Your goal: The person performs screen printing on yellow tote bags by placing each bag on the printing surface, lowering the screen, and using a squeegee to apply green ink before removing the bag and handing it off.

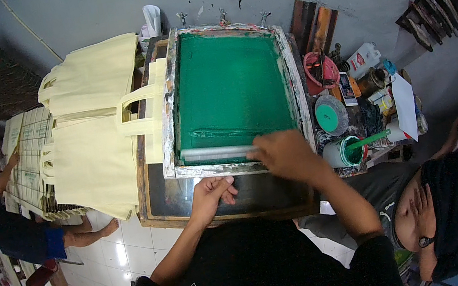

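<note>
My right hand [286,155] is closed around one end of a long pale squeegee [215,152]. The squeegee lies crosswise near the front of a printing screen, over green ink [232,84] that covers the mesh. A ridge of thicker ink runs just beyond the blade. Around the mesh is a worn, paint-spattered white frame [169,116]. My left hand [212,199] is at the frame's front edge, thumb raised and fingers loosely curled, with nothing visible in it. Under the screen, a cream bag [148,99] sticks out at the left with its handle loop showing.
Cream bags [91,162] are stacked at the left. At the right stand a green ink tub [331,117], a pail [333,154] with a green stirrer, a pink bucket [321,71] and a phone [347,89]. One person [15,225] is at far left, another [441,195] at right.
</note>
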{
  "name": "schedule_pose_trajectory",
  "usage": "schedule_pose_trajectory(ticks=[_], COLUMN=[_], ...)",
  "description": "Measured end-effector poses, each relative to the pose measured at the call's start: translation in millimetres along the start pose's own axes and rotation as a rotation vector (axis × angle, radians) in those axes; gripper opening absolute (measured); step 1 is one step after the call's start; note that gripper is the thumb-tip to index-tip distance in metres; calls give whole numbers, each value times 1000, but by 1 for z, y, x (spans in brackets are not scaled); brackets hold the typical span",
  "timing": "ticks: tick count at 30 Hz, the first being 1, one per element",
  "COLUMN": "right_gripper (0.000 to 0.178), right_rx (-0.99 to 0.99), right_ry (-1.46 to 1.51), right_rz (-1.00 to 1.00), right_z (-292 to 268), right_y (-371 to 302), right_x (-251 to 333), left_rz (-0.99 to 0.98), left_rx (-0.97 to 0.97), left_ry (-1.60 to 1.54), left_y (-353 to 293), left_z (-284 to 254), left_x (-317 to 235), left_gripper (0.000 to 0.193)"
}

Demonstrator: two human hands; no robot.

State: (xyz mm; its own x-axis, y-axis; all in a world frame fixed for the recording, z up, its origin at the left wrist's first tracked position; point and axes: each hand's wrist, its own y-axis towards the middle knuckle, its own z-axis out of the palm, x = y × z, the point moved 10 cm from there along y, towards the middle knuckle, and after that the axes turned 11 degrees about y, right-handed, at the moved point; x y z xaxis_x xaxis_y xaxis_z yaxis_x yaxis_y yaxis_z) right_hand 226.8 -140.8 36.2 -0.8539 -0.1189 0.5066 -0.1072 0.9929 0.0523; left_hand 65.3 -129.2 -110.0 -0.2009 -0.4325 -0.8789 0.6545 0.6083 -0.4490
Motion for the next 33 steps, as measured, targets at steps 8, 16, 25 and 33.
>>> schedule_pose_trajectory(ticks=[8, 16, 25, 33], right_gripper=[27, 38, 54, 72], right_rx=[-194, -134, -155, -315], right_ry=[-158, -125, -171, -334], right_rz=[-57, 48, 251, 231], right_z=[15, -61, -87, -71], right_y=[28, 194, 247, 222], right_x=[-29, -150, -201, -182], left_rz=[-10, -126, -19, 1033], left_rx=[19, 174, 402, -568], left_ry=[42, -104, 44, 1322], left_y=[-2, -3, 20, 183], left_z=[0, 5, 6, -41], left_x=[1, 3, -86, -320], left_gripper=[31, 27, 32, 32])
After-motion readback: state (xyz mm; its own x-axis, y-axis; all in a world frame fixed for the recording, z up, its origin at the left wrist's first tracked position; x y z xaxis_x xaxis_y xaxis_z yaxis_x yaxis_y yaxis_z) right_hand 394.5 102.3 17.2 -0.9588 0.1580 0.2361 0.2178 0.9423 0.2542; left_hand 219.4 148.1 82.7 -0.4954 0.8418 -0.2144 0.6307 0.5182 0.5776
